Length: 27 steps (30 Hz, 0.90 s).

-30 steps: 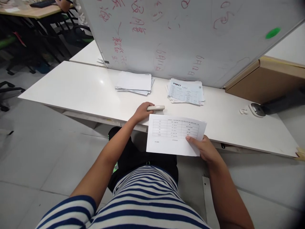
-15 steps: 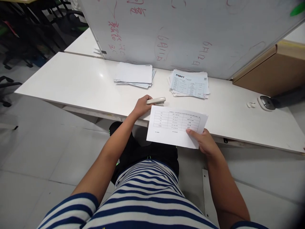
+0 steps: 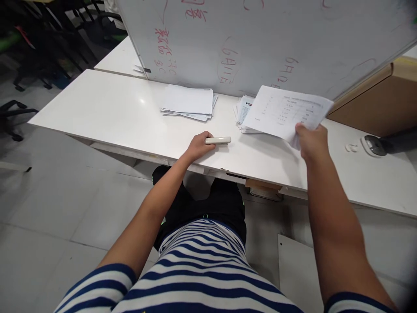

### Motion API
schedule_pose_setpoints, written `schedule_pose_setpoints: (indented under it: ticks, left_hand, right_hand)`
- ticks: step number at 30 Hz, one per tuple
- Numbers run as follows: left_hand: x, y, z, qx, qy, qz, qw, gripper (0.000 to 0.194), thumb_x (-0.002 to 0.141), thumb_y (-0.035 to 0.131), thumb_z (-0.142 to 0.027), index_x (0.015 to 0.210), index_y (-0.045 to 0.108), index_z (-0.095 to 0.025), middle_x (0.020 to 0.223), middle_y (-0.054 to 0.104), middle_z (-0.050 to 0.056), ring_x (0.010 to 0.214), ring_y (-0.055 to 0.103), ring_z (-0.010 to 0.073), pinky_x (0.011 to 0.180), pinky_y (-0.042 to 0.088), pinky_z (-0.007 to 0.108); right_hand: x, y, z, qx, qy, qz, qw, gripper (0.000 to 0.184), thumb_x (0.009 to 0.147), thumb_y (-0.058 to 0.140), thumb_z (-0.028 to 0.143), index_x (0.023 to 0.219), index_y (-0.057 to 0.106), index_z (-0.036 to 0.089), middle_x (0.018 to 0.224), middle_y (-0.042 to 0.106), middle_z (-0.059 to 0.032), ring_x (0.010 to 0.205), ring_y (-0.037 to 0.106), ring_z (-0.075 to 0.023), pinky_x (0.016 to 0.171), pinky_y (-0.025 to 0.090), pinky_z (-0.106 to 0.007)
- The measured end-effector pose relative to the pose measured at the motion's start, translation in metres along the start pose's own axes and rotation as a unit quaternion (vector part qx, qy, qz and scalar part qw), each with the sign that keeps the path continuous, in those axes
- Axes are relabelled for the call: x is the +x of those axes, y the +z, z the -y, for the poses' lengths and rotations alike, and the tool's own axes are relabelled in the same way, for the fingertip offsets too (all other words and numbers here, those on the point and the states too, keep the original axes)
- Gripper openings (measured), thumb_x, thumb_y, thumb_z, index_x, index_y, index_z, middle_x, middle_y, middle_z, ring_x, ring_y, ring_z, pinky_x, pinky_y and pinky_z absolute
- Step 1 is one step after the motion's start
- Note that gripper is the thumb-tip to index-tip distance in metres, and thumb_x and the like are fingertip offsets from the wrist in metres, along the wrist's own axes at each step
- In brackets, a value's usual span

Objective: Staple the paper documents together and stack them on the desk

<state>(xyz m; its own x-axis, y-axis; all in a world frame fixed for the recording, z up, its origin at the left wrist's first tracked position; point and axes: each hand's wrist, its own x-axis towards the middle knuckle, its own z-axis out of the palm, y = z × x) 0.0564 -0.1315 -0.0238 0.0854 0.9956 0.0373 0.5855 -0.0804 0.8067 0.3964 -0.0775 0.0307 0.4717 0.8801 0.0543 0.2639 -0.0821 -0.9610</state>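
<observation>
My left hand [image 3: 199, 146] is closed around one end of a pale stapler [image 3: 219, 140], low over the desk near its front edge. Farther right, my right hand [image 3: 313, 141] pinches a printed sheet of paper [image 3: 283, 111] by its near right corner, thumb on top. The sheet tilts and partly covers the right-hand stack of printed papers [image 3: 243, 114], whose blue-tinted top page shows at the left. A second paper stack [image 3: 189, 100], with a mostly blank white top page, lies to the left, apart from both hands.
The white desk [image 3: 107, 108] runs across the view. A whiteboard [image 3: 254, 39] with red writing stands along its back edge. On the right are a brown cardboard box [image 3: 368, 93], a dark computer mouse [image 3: 374, 145] and a small white object [image 3: 351, 148].
My right hand has carried the sheet up and to the right, from beside the stapler to over the right-hand stack. My left hand stays around the stapler near the same spot.
</observation>
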Motion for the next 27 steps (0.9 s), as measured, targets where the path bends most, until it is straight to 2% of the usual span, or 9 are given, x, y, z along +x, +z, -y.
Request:
schedule_pose_setpoints:
  ticks: [5,10,14,16,18,20,22,24,27]
  left_hand:
    - [0.001,0.000,-0.003,0.020,0.008,0.005,1.000,0.014,0.076,0.061,-0.023,0.090,0.058,-0.022,0.092,0.066,0.001,0.085,0.061,0.0201,0.072,0.046,0.030]
    - [0.001,0.001,-0.003,0.010,0.034,0.012,0.999,0.018,0.078,0.060,-0.021,0.096,0.058,-0.021,0.101,0.067,0.003,0.093,0.062,0.0205,0.079,0.048,0.031]
    - [0.000,-0.001,-0.003,-0.024,0.048,0.022,0.998,0.031,0.080,0.063,-0.025,0.110,0.059,-0.022,0.114,0.067,0.004,0.104,0.062,0.0201,0.087,0.048,0.031]
    - [0.000,-0.002,-0.004,-0.026,0.050,0.026,0.998,0.035,0.080,0.066,-0.028,0.113,0.059,-0.022,0.118,0.067,0.004,0.108,0.062,0.0202,0.090,0.048,0.030]
    - [0.000,-0.002,-0.004,-0.024,0.050,0.030,0.998,0.037,0.079,0.068,-0.030,0.114,0.060,-0.022,0.119,0.067,0.004,0.108,0.062,0.0202,0.091,0.047,0.031]
    - [0.000,-0.003,-0.003,-0.024,0.051,0.032,0.998,0.040,0.079,0.070,-0.033,0.116,0.061,-0.021,0.120,0.067,0.004,0.108,0.062,0.0204,0.091,0.048,0.031]
    - [0.001,-0.002,-0.002,-0.022,0.058,0.031,0.998,0.042,0.079,0.071,-0.037,0.117,0.062,-0.021,0.121,0.067,0.005,0.108,0.062,0.0208,0.091,0.048,0.031]
    - [0.003,0.000,0.000,-0.002,0.069,0.029,0.997,0.040,0.080,0.071,-0.042,0.114,0.065,-0.021,0.118,0.068,0.005,0.107,0.061,0.0220,0.092,0.047,0.033]
    - [0.005,0.004,0.003,0.064,0.085,0.033,0.994,0.037,0.081,0.070,-0.047,0.108,0.070,-0.021,0.109,0.071,0.005,0.105,0.060,0.0247,0.091,0.046,0.036]
  right_hand:
    - [0.049,0.046,0.004,-0.150,-0.020,0.081,0.985,0.014,0.083,0.061,0.017,0.094,0.066,0.011,0.119,0.068,-0.0136,0.115,0.062,-0.0242,0.102,0.041,-0.041]
    - [0.055,0.066,-0.014,-0.319,-0.051,0.111,0.940,0.009,0.086,0.056,0.014,0.088,0.062,0.007,0.132,0.055,-0.0286,0.136,0.040,-0.0368,0.110,0.023,-0.054]
    - [0.046,0.073,-0.013,-0.417,-0.086,0.050,0.903,0.053,0.085,0.061,0.014,0.132,0.048,-0.004,0.143,0.042,-0.0339,0.138,0.033,-0.0415,0.108,0.023,-0.060]
    - [0.035,0.075,-0.009,-0.449,-0.101,-0.002,0.888,0.082,0.080,0.070,0.017,0.149,0.029,0.000,0.155,0.026,-0.0331,0.145,0.020,-0.0452,0.111,0.015,-0.065]
    - [0.015,0.075,-0.008,-0.433,-0.156,-0.015,0.888,0.092,0.080,0.073,0.025,0.154,0.021,0.006,0.161,0.012,-0.0288,0.149,0.009,-0.0449,0.114,0.009,-0.067]
    - [-0.015,0.076,-0.009,-0.355,-0.296,0.051,0.885,0.069,0.089,0.060,0.034,0.149,0.034,0.011,0.158,0.029,-0.0231,0.146,0.025,-0.0385,0.114,0.021,-0.064]
    - [-0.049,0.078,-0.013,-0.282,-0.407,0.173,0.851,0.044,0.096,0.046,0.035,0.136,0.053,0.017,0.140,0.057,-0.0151,0.133,0.049,-0.0315,0.109,0.037,-0.057]
    - [-0.078,0.084,-0.017,-0.257,-0.457,0.246,0.815,0.038,0.097,0.045,0.035,0.127,0.062,0.019,0.129,0.065,-0.0119,0.123,0.058,-0.0288,0.104,0.046,-0.050]
    - [-0.101,0.095,-0.025,-0.254,-0.477,0.266,0.798,0.034,0.097,0.045,0.028,0.122,0.066,0.018,0.123,0.070,-0.0120,0.115,0.064,-0.0279,0.098,0.051,-0.047]
